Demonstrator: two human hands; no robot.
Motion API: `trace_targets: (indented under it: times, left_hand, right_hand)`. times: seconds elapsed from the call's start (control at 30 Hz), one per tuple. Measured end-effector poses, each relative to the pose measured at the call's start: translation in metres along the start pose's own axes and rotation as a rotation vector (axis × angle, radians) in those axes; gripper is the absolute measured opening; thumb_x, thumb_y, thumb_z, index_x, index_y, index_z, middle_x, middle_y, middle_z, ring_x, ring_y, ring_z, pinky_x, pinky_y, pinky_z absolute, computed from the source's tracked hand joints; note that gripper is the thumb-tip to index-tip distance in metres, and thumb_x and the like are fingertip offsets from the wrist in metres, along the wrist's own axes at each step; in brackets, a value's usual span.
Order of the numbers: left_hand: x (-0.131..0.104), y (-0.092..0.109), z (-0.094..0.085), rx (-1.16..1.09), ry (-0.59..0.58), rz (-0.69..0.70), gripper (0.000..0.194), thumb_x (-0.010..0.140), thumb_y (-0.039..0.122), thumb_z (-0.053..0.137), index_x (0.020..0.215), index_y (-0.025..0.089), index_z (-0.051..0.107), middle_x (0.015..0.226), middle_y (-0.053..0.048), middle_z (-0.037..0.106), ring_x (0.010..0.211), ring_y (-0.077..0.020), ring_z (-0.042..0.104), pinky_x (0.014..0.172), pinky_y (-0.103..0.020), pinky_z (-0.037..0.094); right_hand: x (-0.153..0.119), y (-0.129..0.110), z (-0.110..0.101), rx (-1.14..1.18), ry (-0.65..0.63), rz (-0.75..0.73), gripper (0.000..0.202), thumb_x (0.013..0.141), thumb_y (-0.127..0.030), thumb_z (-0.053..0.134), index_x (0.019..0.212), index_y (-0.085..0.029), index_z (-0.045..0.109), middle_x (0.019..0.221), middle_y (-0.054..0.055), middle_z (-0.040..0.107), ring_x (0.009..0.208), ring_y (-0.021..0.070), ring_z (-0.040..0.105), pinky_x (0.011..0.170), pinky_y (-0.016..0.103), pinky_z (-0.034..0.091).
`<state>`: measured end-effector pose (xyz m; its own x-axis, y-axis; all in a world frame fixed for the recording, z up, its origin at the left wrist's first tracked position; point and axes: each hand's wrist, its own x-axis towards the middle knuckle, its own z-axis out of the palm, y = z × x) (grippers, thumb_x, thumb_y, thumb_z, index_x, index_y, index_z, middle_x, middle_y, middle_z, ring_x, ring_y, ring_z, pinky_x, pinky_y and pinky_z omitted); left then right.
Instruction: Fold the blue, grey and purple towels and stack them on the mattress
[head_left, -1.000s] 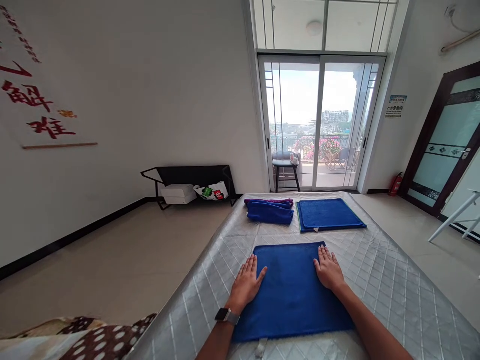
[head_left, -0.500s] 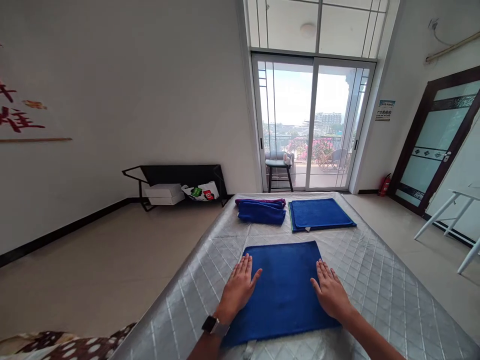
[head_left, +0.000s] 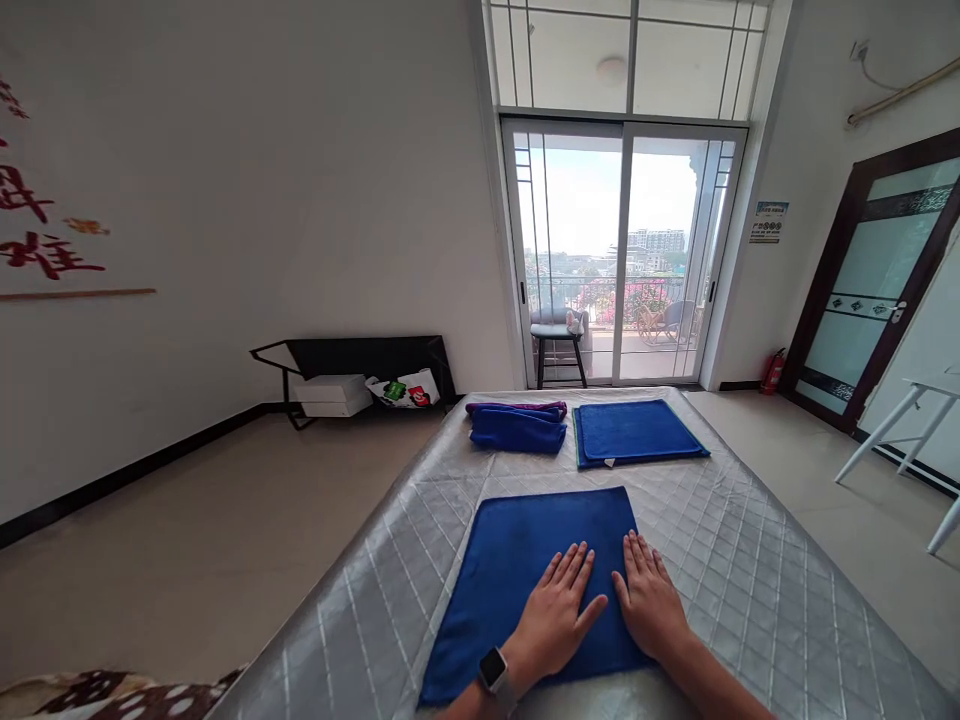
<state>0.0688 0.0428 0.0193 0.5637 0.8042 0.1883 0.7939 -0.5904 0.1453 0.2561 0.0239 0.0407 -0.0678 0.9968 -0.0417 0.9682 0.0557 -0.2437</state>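
Note:
A blue cloth (head_left: 510,570) lies spread flat on the silver quilted mattress (head_left: 750,600). My left hand (head_left: 556,612), with a watch on its wrist, rests open and palm down on the cloth, right of its middle. Over the cloth's right edge lies my right hand (head_left: 651,595), also palm down with fingers stretched out. Neither hand holds anything. Farther back are a folded blue cloth pile (head_left: 641,430) on the right and a loosely folded blue bundle (head_left: 517,430) with a purple piece behind it on the left.
A black rack lying on its side (head_left: 367,360), with a white box (head_left: 330,394) and a bag (head_left: 405,388), is by the left wall. A white stool (head_left: 911,430) stands on the right. Brown spotted fabric (head_left: 127,695) shows at the lower left.
My left hand has slid right from the cloth's left edge to beside my right hand. My right hand has shifted slightly left and down in the view.

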Motion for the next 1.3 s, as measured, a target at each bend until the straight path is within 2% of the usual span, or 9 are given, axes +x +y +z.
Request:
trace_targets:
  times: [0.23, 0.37, 0.5, 0.67, 0.87, 0.97, 1.07, 1.17, 1.3]
  left_hand:
    - [-0.089, -0.117, -0.008, 0.077, -0.053, -0.351, 0.069, 0.1, 0.059, 0.02, 0.155, 0.018, 0.029, 0.161, -0.007, 0.028, 0.149, -0.024, 0.027, 0.12, -0.044, 0.03]
    - [-0.125, -0.142, 0.0, 0.101, 0.012, -0.334, 0.062, 0.1, 0.056, 0.024, 0.155, 0.027, 0.031, 0.16, -0.002, 0.033, 0.148, -0.0228, 0.03, 0.12, -0.044, 0.03]
    - [-0.127, -0.134, -0.002, 0.117, -0.006, -0.387, 0.069, 0.099, 0.057, 0.022, 0.155, 0.018, 0.03, 0.16, -0.007, 0.033, 0.148, -0.0249, 0.028, 0.12, -0.046, 0.029]
    - [-0.108, -0.115, -0.018, 0.143, -0.064, -0.453, 0.083, 0.096, 0.068, 0.022, 0.151, 0.008, 0.037, 0.158, -0.015, 0.033, 0.147, -0.0301, 0.03, 0.12, -0.051, 0.028]
    - [-0.031, -0.05, -0.03, 0.064, 0.001, -0.186, 0.071, 0.1, 0.062, 0.023, 0.145, 0.014, 0.049, 0.152, -0.013, 0.046, 0.143, -0.0278, 0.039, 0.117, -0.045, 0.036]
    - [0.015, -0.013, -0.023, 0.02, -0.001, -0.088, 0.067, 0.101, 0.058, 0.024, 0.145, 0.015, 0.049, 0.152, -0.013, 0.046, 0.143, -0.0272, 0.04, 0.117, -0.045, 0.037]
    - [0.046, 0.008, -0.008, 0.006, 0.032, -0.025, 0.062, 0.103, 0.052, 0.022, 0.148, 0.015, 0.044, 0.155, -0.012, 0.041, 0.146, -0.0252, 0.034, 0.118, -0.046, 0.034]
    - [0.054, 0.0, 0.004, 0.016, 0.049, -0.023, 0.061, 0.104, 0.051, 0.021, 0.15, 0.017, 0.041, 0.156, -0.01, 0.04, 0.146, -0.0241, 0.033, 0.119, -0.047, 0.033]
    - [0.03, -0.059, 0.007, 0.054, 0.048, -0.169, 0.066, 0.102, 0.056, 0.022, 0.151, 0.015, 0.039, 0.157, -0.011, 0.038, 0.147, -0.025, 0.031, 0.12, -0.047, 0.031]
  right_hand:
    - [0.001, -0.001, 0.003, 0.04, 0.024, 0.011, 0.065, 0.1, -0.042, 0.024, 0.156, -0.01, 0.023, 0.163, 0.007, 0.02, 0.151, 0.0226, 0.018, 0.124, 0.039, 0.014]
    - [0.001, -0.002, -0.001, 0.025, 0.004, 0.008, 0.066, 0.099, -0.042, 0.022, 0.156, -0.009, 0.024, 0.163, 0.008, 0.019, 0.151, 0.0223, 0.018, 0.124, 0.04, 0.014]
    - [-0.006, -0.003, -0.007, -0.016, 0.007, 0.001, 0.065, 0.1, -0.039, 0.023, 0.155, -0.006, 0.026, 0.162, 0.011, 0.022, 0.151, 0.0231, 0.018, 0.124, 0.042, 0.014]
    - [-0.001, -0.008, -0.022, -0.024, -0.014, -0.063, 0.064, 0.1, -0.041, 0.022, 0.156, -0.009, 0.026, 0.163, 0.009, 0.022, 0.151, 0.0227, 0.02, 0.123, 0.041, 0.015]
    - [0.039, -0.021, -0.032, -0.055, -0.038, -0.031, 0.061, 0.1, -0.034, 0.022, 0.155, -0.006, 0.027, 0.162, 0.013, 0.022, 0.152, 0.0236, 0.015, 0.122, 0.042, 0.015]
    - [0.048, -0.018, -0.02, -0.039, 0.003, -0.017, 0.061, 0.1, -0.034, 0.024, 0.154, -0.006, 0.029, 0.162, 0.015, 0.021, 0.152, 0.0243, 0.015, 0.122, 0.044, 0.015]
    - [0.049, -0.012, -0.008, -0.034, 0.022, -0.062, 0.059, 0.101, -0.033, 0.023, 0.154, -0.008, 0.032, 0.163, 0.013, 0.02, 0.152, 0.0233, 0.012, 0.122, 0.043, 0.014]
    - [0.049, -0.01, -0.004, -0.019, 0.02, -0.031, 0.061, 0.101, -0.035, 0.022, 0.155, -0.008, 0.028, 0.164, 0.011, 0.018, 0.152, 0.0221, 0.012, 0.122, 0.042, 0.013]
    - [0.049, -0.015, -0.009, 0.032, 0.005, 0.021, 0.064, 0.1, -0.038, 0.021, 0.156, -0.005, 0.022, 0.163, 0.011, 0.017, 0.152, 0.0212, 0.015, 0.123, 0.04, 0.011]
